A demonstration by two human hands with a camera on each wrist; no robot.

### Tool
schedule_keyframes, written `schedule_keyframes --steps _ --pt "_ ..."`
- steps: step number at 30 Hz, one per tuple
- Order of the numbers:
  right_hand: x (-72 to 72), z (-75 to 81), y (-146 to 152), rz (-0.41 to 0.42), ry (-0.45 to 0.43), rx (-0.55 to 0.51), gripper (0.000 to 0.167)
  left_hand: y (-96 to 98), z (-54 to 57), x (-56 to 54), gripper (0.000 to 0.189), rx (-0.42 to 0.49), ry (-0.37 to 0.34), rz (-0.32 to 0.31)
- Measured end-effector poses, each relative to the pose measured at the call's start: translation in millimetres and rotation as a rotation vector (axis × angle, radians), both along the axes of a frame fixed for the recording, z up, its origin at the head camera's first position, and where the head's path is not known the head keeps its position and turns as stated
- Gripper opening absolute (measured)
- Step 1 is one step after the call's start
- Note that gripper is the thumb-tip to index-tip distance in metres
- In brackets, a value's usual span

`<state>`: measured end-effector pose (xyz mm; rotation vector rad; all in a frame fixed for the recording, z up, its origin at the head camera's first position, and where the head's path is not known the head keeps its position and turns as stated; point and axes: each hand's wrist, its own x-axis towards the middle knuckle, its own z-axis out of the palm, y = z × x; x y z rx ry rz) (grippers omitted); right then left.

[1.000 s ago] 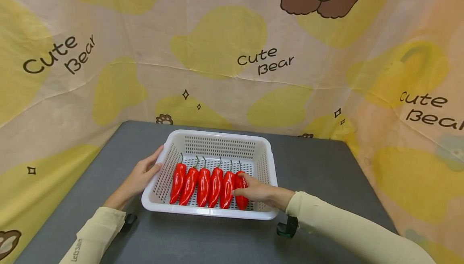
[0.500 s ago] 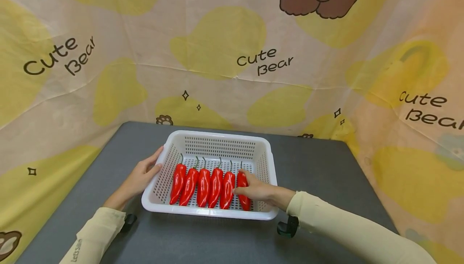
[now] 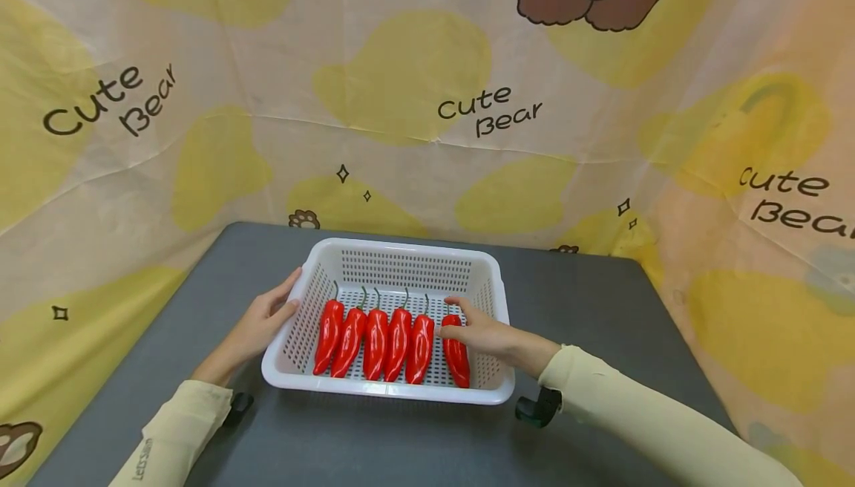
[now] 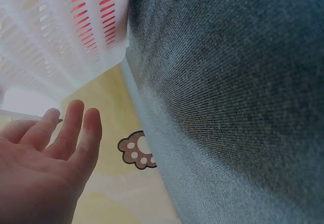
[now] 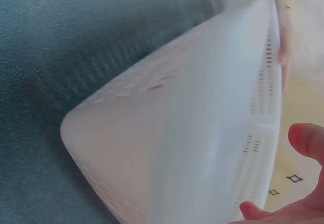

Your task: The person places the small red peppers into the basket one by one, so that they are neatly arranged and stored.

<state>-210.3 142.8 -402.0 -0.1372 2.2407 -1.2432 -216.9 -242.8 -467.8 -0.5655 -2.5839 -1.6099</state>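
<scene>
Several glossy red chili peppers [image 3: 375, 346] with green stems lie side by side in a white perforated plastic basket [image 3: 407, 392]. Apart from that row, the rightmost pepper [image 3: 457, 357] leans slightly, its upper end partly hidden by my right hand [image 3: 484, 331]. That hand hovers over it, thumb and forefinger spread; the right wrist view also shows them apart with nothing between. My left hand [image 3: 262, 324] touches the basket's left rim. In the left wrist view, the left hand's fingers [image 4: 73, 128] are extended beside the basket's outer wall.
The basket stands on a dark grey table [image 3: 568, 301]. Behind it hangs a yellow and cream cloth [image 3: 401, 101] with bear prints, which also runs along both sides. A dark strap [image 3: 537, 407] is at the right wrist.
The rightmost pepper has shifted right, away from the row. My right hand has let go of it and lifted slightly, its fingers spread. The left hand has not moved.
</scene>
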Motion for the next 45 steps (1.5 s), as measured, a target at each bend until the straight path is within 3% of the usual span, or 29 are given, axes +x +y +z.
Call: schedule_keyframes --steps 7,18,28,38,45 --pt "-5.2 7.6 5 -0.002 -0.023 -0.036 0.075 0.0 1.1 0.5 0.065 0.013 0.006 -0.013" --pt "-10.3 14.2 17 0.014 -0.012 -0.1 0.061 2.1 2.2 -0.6 0.066 0.002 -0.035 -0.02" --pt "-13.8 22.8 33 0.025 -0.013 -0.195 0.049 3.0 1.3 -3.6 0.065 -0.01 -0.002 -0.017" --pt "-13.2 22.9 45 0.014 0.015 -0.289 0.048 -1.0 12.3 -3.2 0.067 -0.076 -0.123 0.001" --pt "-14.7 26.3 50 -0.018 0.037 -0.318 0.047 -4.0 19.5 -2.5 0.065 -0.115 -0.126 -0.006"
